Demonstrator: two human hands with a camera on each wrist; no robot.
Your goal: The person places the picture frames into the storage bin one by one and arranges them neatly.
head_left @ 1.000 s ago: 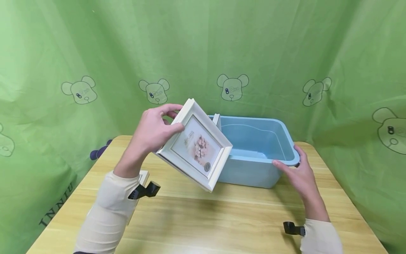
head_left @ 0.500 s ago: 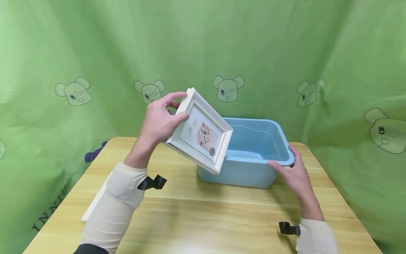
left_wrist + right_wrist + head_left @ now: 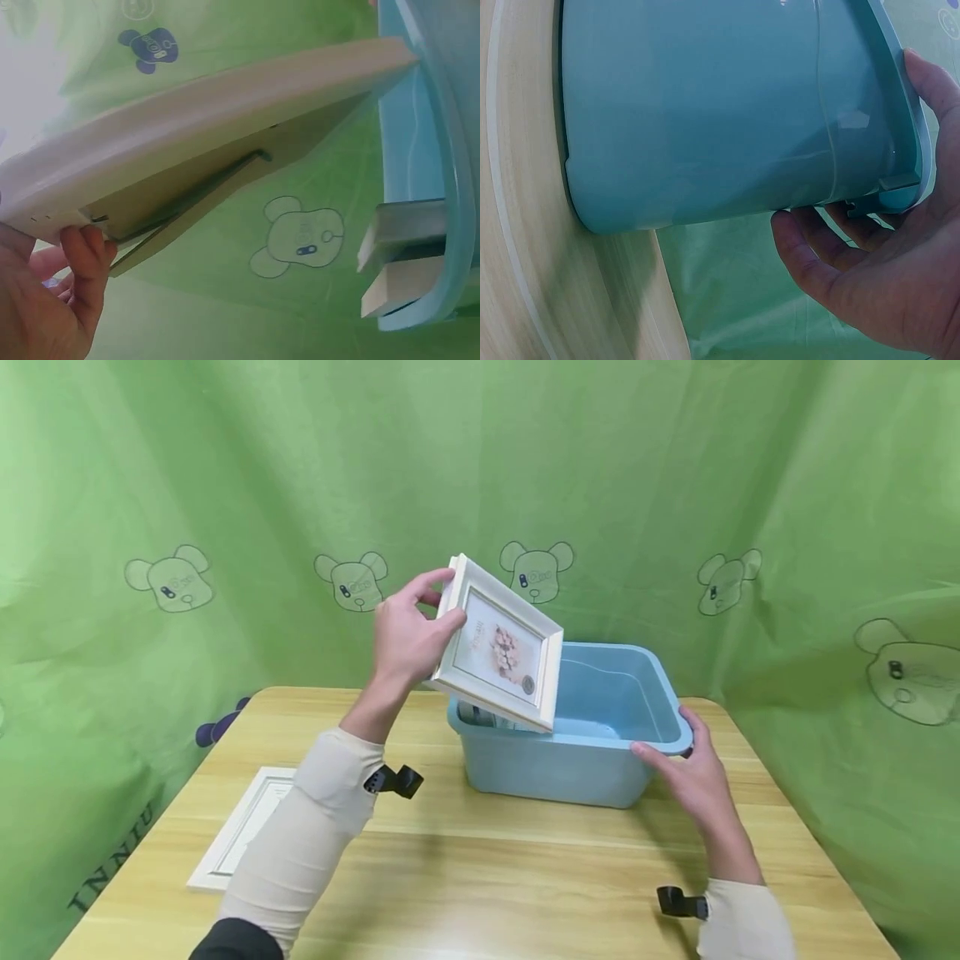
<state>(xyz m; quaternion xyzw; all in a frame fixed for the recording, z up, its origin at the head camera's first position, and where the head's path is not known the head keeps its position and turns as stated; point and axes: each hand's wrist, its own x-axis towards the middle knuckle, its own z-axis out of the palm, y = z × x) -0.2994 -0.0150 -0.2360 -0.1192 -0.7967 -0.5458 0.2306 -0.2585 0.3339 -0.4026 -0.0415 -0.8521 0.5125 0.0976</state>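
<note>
- Since a second ago we have carried the white picture frame [image 3: 501, 647] up and to the right; it now hangs tilted over the left end of the blue plastic bin [image 3: 592, 752], its lower edge just above the rim, where before it sat in front of the bin's left end.
- With the frame lifted away, a second white frame [image 3: 242, 837] shows flat on the wooden table [image 3: 525, 877] near the left edge.
- We judge the held frame to be close to going into the bin, where another frame [image 3: 394, 274] already stands against the inner wall.
- Our left hand [image 3: 408, 639] is raised with the forearm slanting up from the table; it grips the frame's left edge, thumb on the front, fingers curled behind.
- Our right hand [image 3: 693, 781] has not moved: it holds the bin's right rim, thumb on top and fingers [image 3: 817, 251] curled under the lip, steadying it.
</note>
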